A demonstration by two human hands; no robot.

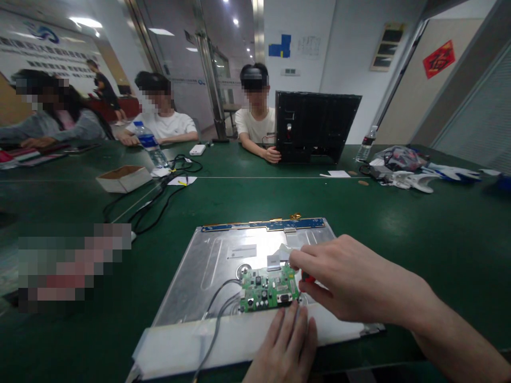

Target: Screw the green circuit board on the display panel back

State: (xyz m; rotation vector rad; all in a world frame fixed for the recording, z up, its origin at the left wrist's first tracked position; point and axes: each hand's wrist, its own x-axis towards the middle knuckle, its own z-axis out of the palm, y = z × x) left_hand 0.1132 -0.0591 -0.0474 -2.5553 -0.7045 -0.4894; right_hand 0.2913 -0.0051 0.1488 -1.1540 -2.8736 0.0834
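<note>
Pinching a red object, the right hand is bending over the circuit board's right edge.
Left hand, fingers close together, is resting at its near edge, on a metal panel.

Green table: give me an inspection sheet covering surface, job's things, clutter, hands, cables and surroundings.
Surface: green table, panel near its close edge.
Job's things: green circuit board on metal panel; blue strip along the panel's far edge.
Clutter: open box, bottles, white gloves.
Hands: right hand holds something red, mostly hidden; left hand has fingertips at the board's near edge.
Cables: grey cables cross the panel's near edge; black cables tangle beside the box.
Surroundings: people seated opposite, one touching a black housing.
</note>
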